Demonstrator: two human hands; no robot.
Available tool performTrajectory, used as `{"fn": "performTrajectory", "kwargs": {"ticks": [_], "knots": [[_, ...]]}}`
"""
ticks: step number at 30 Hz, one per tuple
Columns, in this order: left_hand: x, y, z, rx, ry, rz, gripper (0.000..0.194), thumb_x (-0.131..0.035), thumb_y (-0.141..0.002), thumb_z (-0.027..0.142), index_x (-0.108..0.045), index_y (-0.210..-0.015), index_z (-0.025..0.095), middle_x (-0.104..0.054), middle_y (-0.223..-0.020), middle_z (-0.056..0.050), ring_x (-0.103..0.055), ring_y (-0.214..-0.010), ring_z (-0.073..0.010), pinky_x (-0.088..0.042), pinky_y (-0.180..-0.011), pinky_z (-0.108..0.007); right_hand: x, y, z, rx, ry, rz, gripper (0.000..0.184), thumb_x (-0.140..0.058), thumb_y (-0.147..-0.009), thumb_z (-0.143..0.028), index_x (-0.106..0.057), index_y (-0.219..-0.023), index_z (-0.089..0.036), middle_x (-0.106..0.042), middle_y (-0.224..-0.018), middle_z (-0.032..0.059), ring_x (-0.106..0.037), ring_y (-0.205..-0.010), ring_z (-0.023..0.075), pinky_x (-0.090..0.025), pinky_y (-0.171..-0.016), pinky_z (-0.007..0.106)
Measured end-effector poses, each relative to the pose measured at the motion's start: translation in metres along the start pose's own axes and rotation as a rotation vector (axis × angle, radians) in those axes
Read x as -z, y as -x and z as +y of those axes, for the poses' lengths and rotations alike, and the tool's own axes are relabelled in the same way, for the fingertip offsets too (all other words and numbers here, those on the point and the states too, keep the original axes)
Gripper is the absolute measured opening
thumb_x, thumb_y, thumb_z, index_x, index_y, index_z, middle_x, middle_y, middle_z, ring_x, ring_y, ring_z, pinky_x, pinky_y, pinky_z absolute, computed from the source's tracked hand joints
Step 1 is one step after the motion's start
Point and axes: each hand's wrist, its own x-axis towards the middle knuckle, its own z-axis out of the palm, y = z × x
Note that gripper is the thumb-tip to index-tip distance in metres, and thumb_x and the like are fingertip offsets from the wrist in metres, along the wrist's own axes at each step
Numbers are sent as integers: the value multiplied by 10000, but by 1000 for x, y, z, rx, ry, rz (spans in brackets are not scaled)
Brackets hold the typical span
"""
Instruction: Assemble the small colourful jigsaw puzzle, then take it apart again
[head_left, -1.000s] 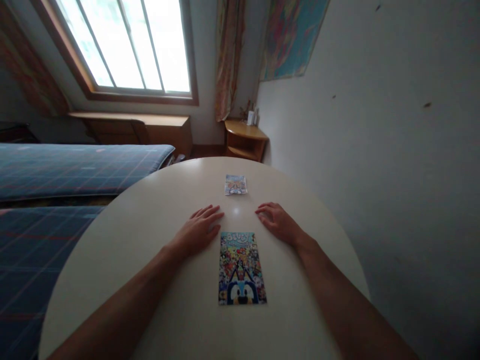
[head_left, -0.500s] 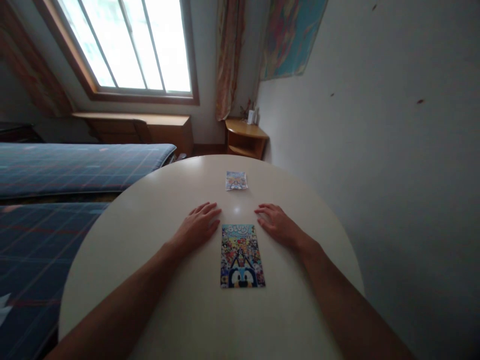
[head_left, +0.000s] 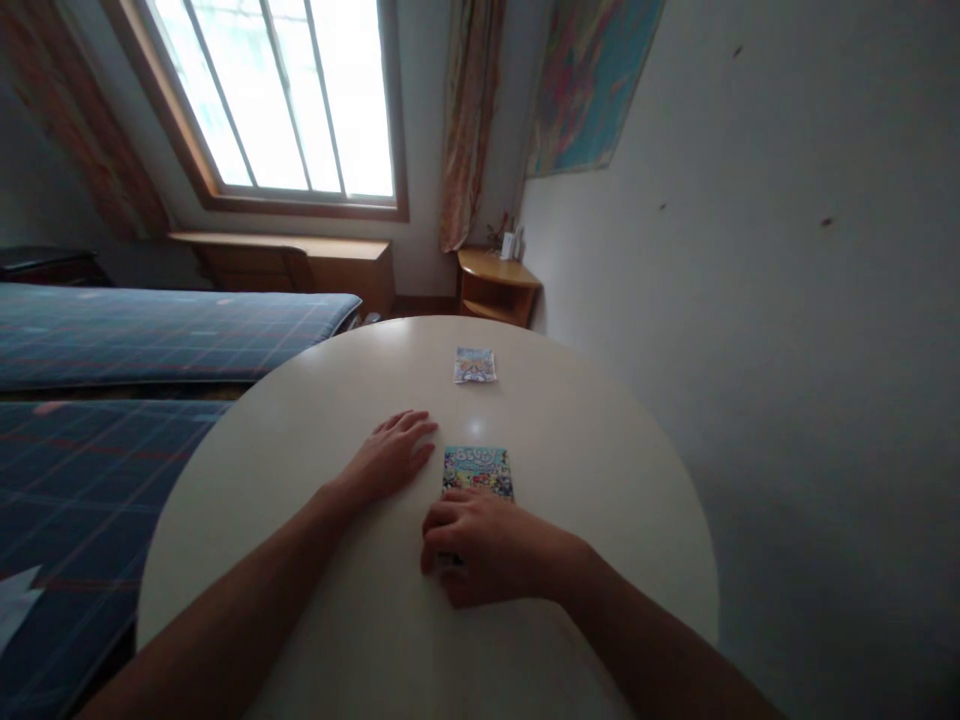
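Observation:
A colourful cartoon booklet point(head_left: 477, 468) lies on the round cream table point(head_left: 600, 470) in front of me. My right hand point(head_left: 480, 545) rests on its lower half, fingers curled over the left edge; only the booklet's top strip shows. My left hand point(head_left: 390, 455) lies flat on the table just left of the booklet, fingers stretched out, holding nothing. A small colourful packet point(head_left: 474, 365) sits farther back near the table's far edge, apart from both hands.
Two beds with blue plaid covers point(head_left: 150, 330) stand to the left. A window point(head_left: 285, 100), a wooden bench point(head_left: 300, 260) and a corner shelf point(head_left: 495, 280) are at the back. A white wall point(head_left: 750, 300) with a map runs close along the right.
My right hand has moved from the table right of the booklet onto the booklet's lower half. The left hand has stayed put.

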Motion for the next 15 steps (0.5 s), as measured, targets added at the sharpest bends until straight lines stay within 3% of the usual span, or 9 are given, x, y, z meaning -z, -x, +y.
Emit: {"fn": "performTrajectory", "kwargs": {"ticks": [5,9,15], "knots": [[0,1,0,-12,10,3,372,-439,-956,330,-536,-1303,237,-502,-1425,-82,-436,-1324,-267,-372,-1098,-489,-10,-6,-14,31,209,6,134,-639,-817,-203,-655,-949,-211,-676,-937,32,-566,-899,196,-417,-858,347],[0,2,0,-14,23,6,376,-441,-959,333,-538,-1308,232,-501,-1428,-85,-435,-1327,-275,-362,-1109,-482,-19,-12,-32,94,270,-7,113,-580,-883,-189,-603,-994,-194,-655,-921,30,-558,-839,191,-434,-750,332],[2,3,2,-19,35,17,372,-433,-965,351,-549,-1297,230,-509,-1424,-88,-427,-1340,-269,-367,-1108,-484,-21,-9,-37,52,275,25,77,-565,-906,-207,-575,-981,-195,-629,-924,25,-552,-828,200,-437,-687,345]]}}
